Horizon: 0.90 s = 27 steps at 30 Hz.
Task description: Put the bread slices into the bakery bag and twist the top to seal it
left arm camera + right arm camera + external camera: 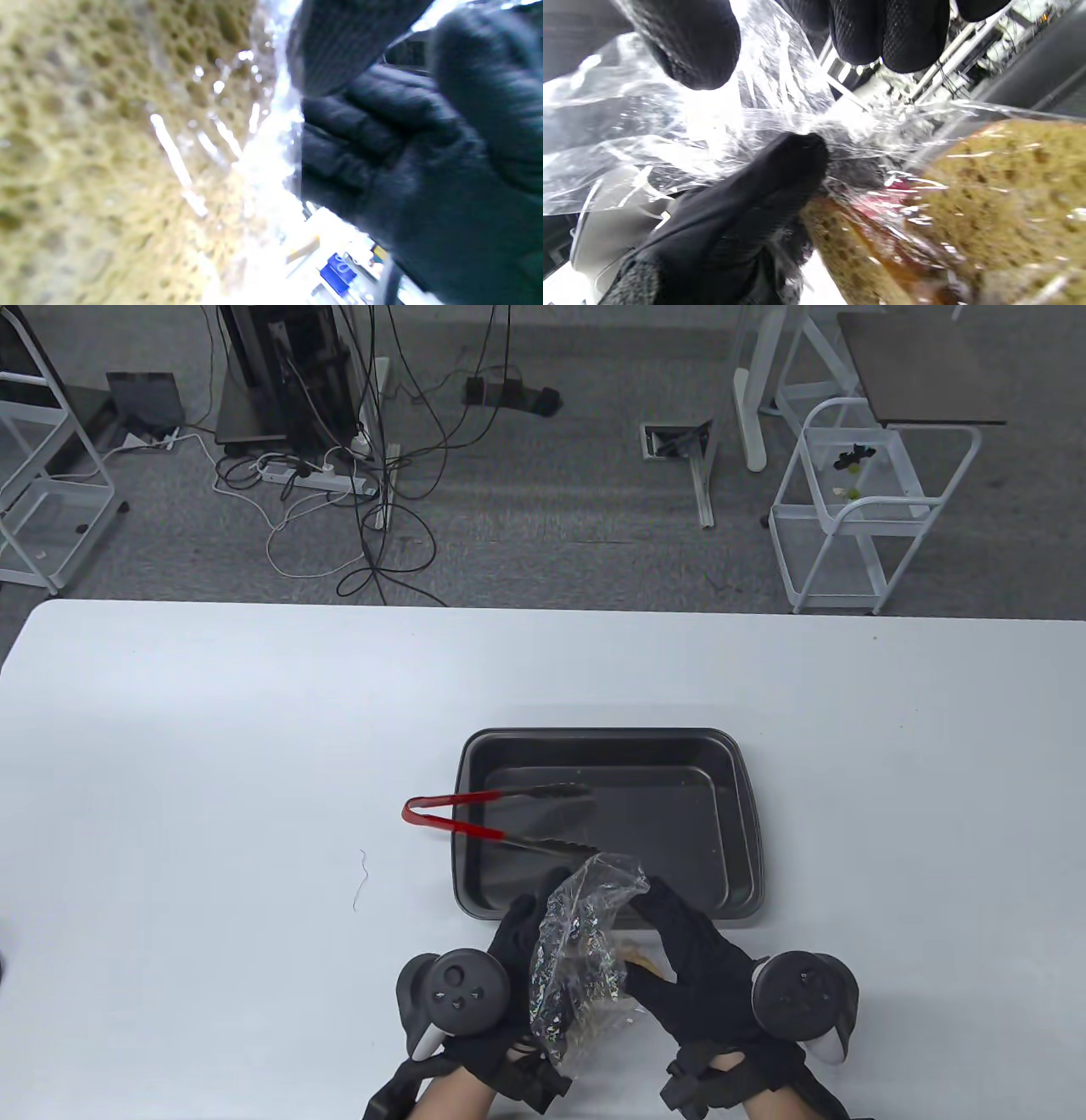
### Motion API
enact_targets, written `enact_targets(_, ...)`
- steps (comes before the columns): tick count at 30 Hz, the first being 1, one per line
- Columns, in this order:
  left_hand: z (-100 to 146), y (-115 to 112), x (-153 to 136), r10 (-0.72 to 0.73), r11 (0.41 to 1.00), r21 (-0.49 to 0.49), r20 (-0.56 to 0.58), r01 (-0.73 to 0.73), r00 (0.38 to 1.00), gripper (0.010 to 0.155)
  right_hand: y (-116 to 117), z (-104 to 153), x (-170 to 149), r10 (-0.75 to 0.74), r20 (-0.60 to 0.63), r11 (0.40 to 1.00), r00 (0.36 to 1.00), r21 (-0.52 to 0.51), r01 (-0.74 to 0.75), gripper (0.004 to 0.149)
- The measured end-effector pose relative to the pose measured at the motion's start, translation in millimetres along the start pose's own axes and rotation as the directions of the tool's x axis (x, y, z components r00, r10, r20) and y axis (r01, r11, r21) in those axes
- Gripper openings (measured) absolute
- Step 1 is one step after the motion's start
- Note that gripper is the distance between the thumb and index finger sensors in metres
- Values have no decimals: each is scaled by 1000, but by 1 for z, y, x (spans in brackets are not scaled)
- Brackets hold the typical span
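A clear, crinkled bakery bag (584, 950) is held up between both gloved hands at the table's near edge, just in front of the black tray (738, 823). Brown bread slices (1005, 186) sit inside the bag and fill the left wrist view as porous bread (93, 161) behind plastic. My left hand (522, 929) grips the bag's left side with curled fingers (365, 135). My right hand (670, 929) grips the right side of the bag's upper part, with fingertips (886, 38) and thumb against the gathered plastic (712, 127). The bag's top (607, 874) sticks up loosely gathered.
Red-handled tongs (492, 819) lie across the black tray's left rim, their tips inside the tray. A thin thread (361, 881) lies on the white table (212, 746) to the left. Beyond the far edge are cables, a white cart (857, 500) and desk legs.
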State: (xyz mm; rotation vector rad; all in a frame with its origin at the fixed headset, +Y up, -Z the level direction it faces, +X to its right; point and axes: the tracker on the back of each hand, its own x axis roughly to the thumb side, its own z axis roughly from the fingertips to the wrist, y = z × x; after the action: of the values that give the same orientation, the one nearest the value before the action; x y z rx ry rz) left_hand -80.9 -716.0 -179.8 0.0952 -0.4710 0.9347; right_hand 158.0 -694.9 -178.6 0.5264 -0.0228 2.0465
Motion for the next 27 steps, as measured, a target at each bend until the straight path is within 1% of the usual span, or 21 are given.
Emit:
enact_targets(2,0,-3,1,20,1000,-22,20,-20,1000,92,2,-5,-9,-20,-42,998,999,65,22,95)
enact_targets(3,0,-5,2,11,999,-34,29,-10,1000,92,3,-8,-13,-28,-38,996,999,85,32,95)
enact_targets(4,1,-7,4,-9,999,-40,32,10,999,92,4,-10,-17,-37,-35,993,999,107,41,94)
enact_targets(5,1,-9,5,-22,999,-46,37,24,999,93,4,-12,-19,-52,-33,992,998,117,56,90)
enact_targets(7,1,-10,6,-47,998,-36,25,48,999,93,5,-12,-20,-96,-30,988,995,116,98,67)
enact_targets(9,1,-9,6,-56,998,-27,6,56,998,94,3,-9,-16,-68,-8,997,998,42,68,51)
enact_targets(10,2,-9,5,-56,998,-21,-2,56,998,95,3,-9,-14,-52,8,998,999,22,52,44)
enact_targets(11,2,-8,5,-60,998,-14,-11,60,998,96,4,-7,-9,-17,30,1000,999,3,17,42)
enact_targets(13,3,-8,6,-68,998,-5,-28,68,997,97,5,-4,0,25,42,999,999,-33,-23,41)
enact_targets(14,3,-8,8,-79,997,2,-31,79,996,97,8,-2,6,27,30,997,999,-71,-25,41)
enact_targets(16,4,-10,14,-126,992,8,-32,126,992,101,15,2,14,-7,15,993,1000,-121,9,39)
enact_targets(18,5,-14,23,-215,976,23,-34,216,976,108,27,6,23,-73,-12,981,997,-179,70,40)
enact_targets(19,5,-15,24,-227,973,34,-42,229,973,110,30,8,26,-83,-22,977,996,-197,77,40)
enact_targets(21,6,-14,26,-246,966,73,-47,249,968,112,35,11,31,-57,-28,970,998,-238,49,41)
enact_targets(23,7,-13,26,-239,967,78,-58,243,969,113,39,12,30,-75,-30,969,997,-240,65,42)
enact_targets(25,7,-14,24,-244,965,80,-59,249,968,110,43,12,27,-119,-37,969,992,-221,108,44)
enact_targets(27,7,-12,20,-228,969,86,-51,231,972,102,44,8,23,-142,-30,981,989,-140,136,46)
